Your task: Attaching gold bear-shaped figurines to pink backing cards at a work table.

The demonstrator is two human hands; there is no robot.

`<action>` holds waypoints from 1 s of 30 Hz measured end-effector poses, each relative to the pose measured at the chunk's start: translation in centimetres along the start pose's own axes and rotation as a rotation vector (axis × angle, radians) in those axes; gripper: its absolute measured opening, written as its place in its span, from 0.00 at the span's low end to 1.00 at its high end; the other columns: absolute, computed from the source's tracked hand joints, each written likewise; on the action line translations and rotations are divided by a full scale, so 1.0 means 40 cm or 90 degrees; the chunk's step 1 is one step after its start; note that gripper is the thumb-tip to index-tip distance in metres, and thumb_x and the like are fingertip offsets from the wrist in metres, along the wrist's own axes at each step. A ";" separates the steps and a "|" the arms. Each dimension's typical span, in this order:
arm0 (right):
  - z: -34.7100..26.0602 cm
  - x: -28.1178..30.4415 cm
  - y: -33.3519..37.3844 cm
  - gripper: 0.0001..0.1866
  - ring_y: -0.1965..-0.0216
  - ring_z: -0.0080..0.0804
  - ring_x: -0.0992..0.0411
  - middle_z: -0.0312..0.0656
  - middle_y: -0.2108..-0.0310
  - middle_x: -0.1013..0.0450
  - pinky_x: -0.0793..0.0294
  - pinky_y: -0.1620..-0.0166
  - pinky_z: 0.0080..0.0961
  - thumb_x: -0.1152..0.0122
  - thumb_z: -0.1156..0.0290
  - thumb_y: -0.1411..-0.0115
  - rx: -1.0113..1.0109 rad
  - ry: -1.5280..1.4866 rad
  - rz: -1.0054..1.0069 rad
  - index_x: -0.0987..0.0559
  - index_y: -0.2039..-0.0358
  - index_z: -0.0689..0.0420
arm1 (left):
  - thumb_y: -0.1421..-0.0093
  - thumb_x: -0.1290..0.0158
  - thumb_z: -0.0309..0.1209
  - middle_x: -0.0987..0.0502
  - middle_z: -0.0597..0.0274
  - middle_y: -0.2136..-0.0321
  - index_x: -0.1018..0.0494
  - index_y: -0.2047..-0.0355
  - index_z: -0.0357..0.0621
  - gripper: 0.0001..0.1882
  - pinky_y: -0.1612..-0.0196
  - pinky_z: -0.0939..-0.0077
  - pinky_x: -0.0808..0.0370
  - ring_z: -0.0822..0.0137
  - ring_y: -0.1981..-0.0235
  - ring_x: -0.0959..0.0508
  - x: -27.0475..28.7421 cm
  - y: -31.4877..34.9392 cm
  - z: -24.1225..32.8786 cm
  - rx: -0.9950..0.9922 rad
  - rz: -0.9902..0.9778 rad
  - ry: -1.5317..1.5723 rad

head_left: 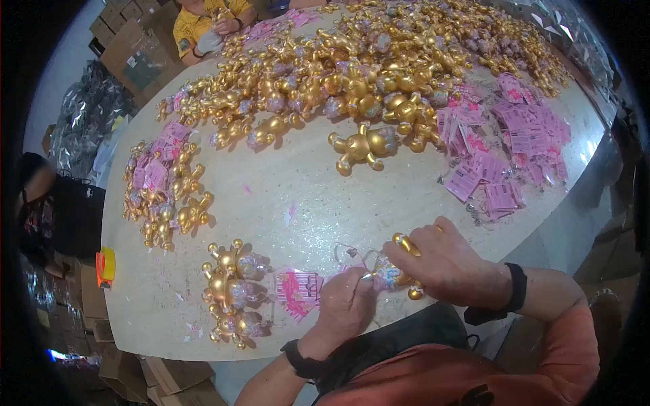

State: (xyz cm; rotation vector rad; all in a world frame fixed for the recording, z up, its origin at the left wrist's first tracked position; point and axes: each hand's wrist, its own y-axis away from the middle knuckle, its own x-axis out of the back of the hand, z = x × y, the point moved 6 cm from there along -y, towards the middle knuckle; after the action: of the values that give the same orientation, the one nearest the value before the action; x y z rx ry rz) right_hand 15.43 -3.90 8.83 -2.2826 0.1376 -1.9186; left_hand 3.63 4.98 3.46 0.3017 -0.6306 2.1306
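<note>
A gold, bear-like figurine (415,294) with a glittery, clear end is in my right hand (457,260), whose fingers wrap round its body and limbs. My left hand (347,301) is closed in a pinch against the figurine's glittery end; what lies between its fingertips is hidden. A thin clear loop (340,251) sticks up just beyond the fingers. Left of my left hand lies a pink printed card (298,289). Beside that card, a small row of similar gold figurines (222,284) rests with the glittery ends toward my hand.
A big heap of gold figurines (305,78) covers the table's (271,196) far side. Pink cards (521,128) with cords pile up at right. More figurines and cards (156,176) sit at left, near a yellow-orange tape roll (105,267). Another person (210,24) works across the table.
</note>
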 end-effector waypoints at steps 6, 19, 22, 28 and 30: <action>0.002 0.007 -0.003 0.18 0.72 0.36 0.29 0.40 0.73 0.31 0.35 0.65 0.39 0.42 0.68 0.49 0.023 0.048 0.018 0.30 0.57 0.55 | 0.39 0.50 0.30 0.30 0.49 0.82 0.29 0.66 0.35 0.08 0.77 0.64 0.33 0.51 0.81 0.28 -0.005 0.007 -0.019 0.101 -0.044 0.060; -0.023 0.022 -0.003 0.18 0.74 0.31 0.33 0.37 0.75 0.33 0.36 0.65 0.40 0.44 0.62 0.47 0.064 0.157 0.097 0.26 0.57 0.55 | 0.35 0.56 0.34 0.29 0.51 0.82 0.29 0.66 0.37 0.12 0.76 0.66 0.31 0.53 0.81 0.27 0.014 -0.011 0.016 0.094 -0.096 0.028; -0.024 0.018 0.000 0.18 0.74 0.31 0.34 0.37 0.75 0.33 0.36 0.65 0.40 0.43 0.60 0.47 0.073 0.175 0.115 0.26 0.57 0.55 | 0.35 0.56 0.34 0.29 0.51 0.83 0.29 0.66 0.37 0.13 0.77 0.66 0.31 0.53 0.81 0.26 0.010 -0.011 0.006 0.079 -0.104 0.007; -0.018 0.030 0.001 0.19 0.74 0.31 0.34 0.37 0.75 0.34 0.36 0.64 0.39 0.42 0.59 0.47 0.087 0.172 0.105 0.26 0.58 0.55 | 0.35 0.56 0.35 0.29 0.49 0.82 0.29 0.66 0.36 0.14 0.77 0.67 0.31 0.53 0.82 0.26 0.005 -0.009 0.003 0.133 -0.136 0.022; -0.015 0.034 0.006 0.18 0.73 0.30 0.34 0.37 0.74 0.34 0.35 0.63 0.39 0.43 0.59 0.46 0.095 0.184 0.108 0.27 0.58 0.55 | 0.34 0.56 0.37 0.29 0.52 0.82 0.29 0.67 0.36 0.15 0.76 0.69 0.31 0.59 0.81 0.26 -0.002 -0.003 -0.002 0.129 -0.131 0.045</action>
State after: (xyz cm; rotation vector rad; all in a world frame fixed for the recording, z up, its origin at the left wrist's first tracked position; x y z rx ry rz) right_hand 15.08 -4.40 10.20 -1.8285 0.2067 -2.0799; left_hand 3.76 5.02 3.40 0.3840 -0.3272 1.9995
